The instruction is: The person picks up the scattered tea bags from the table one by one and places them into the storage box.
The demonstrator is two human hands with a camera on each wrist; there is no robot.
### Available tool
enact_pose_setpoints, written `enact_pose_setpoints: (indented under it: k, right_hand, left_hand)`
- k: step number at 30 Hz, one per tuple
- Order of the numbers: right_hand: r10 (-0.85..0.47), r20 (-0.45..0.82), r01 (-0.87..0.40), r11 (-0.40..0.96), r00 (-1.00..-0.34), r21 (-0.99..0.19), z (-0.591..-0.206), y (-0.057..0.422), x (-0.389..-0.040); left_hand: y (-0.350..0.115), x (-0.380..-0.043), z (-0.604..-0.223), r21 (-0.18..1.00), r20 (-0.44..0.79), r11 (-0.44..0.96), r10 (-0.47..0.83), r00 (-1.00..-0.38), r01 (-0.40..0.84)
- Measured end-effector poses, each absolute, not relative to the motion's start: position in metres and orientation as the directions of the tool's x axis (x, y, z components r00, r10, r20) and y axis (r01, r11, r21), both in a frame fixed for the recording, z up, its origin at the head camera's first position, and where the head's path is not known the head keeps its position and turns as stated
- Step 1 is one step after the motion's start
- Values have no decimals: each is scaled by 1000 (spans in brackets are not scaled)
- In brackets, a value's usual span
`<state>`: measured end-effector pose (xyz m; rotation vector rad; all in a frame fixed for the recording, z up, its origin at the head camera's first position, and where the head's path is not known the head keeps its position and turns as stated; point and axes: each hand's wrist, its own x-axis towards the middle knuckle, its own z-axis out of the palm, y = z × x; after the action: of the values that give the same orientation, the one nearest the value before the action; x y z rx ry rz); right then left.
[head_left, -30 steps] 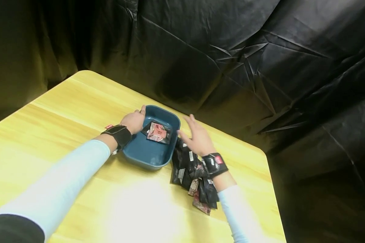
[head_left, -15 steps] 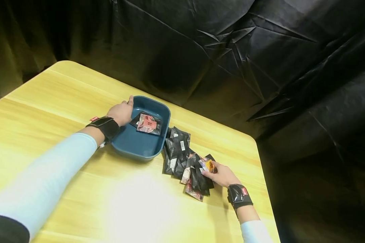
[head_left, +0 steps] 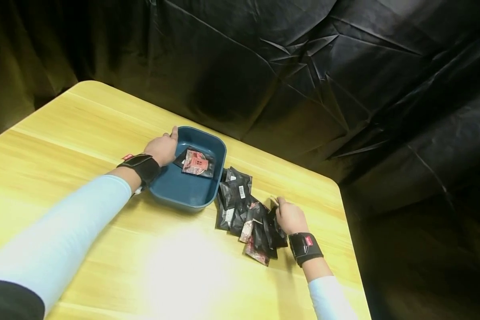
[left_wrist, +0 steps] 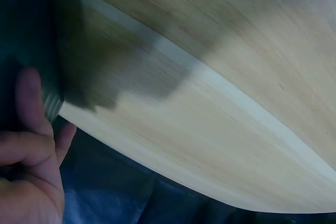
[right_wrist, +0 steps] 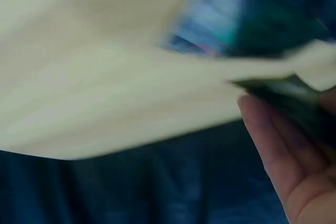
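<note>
A dark blue plastic basin sits on the table, with a pink-labelled packet lying over a black one inside it. My left hand grips the basin's left rim; in the left wrist view its fingers lie against the outer wall. To the right of the basin is an overlapping pile of small black sachets, some with printed fronts. My right hand pinches a small sachet at the right end of this pile. That sachet is mostly hidden by the hand in the head view.
The yellow wood-grain table has rounded far corners, and its far edge runs close behind the basin. Black sheeting hangs beyond it. A bright glare lies on the tabletop in front of the basin.
My right hand has gone from beside the basin to the pile's right end and taken hold of a sachet, whose orange-printed front has turned out of sight. My left hand stays on the basin.
</note>
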<state>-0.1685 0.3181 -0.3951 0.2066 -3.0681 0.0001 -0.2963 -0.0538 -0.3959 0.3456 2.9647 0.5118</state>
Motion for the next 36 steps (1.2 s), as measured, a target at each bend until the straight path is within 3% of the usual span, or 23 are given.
enact_pose_setpoints:
  k: [4, 7, 14, 23, 30, 36]
  right_hand:
    - [-208, 238, -218, 976, -949, -18, -370, 277, -188]
    - [-306, 295, -320, 947, -905, 0, -354, 236, -206]
    - [-465, 292, -461, 883, -836, 85, -339, 165, -228]
    - [-506, 276, -485, 862, -817, 147, -338, 140, -230]
    - [-487, 30, -486, 864, -873, -131, -337, 151, -227]
    - [-382, 41, -379, 891, -923, -249, -328, 205, -206]
  left_hand:
    - [-53, -296, -398, 339, -75, 920, 236, -969, 198]
    - [-53, -296, -398, 339, -67, 921, 229, -971, 194]
    - [-53, -292, -398, 351, -65, 916, 229, -971, 193]
    - [-53, -292, -396, 339, -70, 920, 230, -971, 194]
    - [-52, -293, -398, 345, -92, 920, 229, -969, 185]
    - [-53, -294, -396, 348, -93, 923, 211, -973, 166]
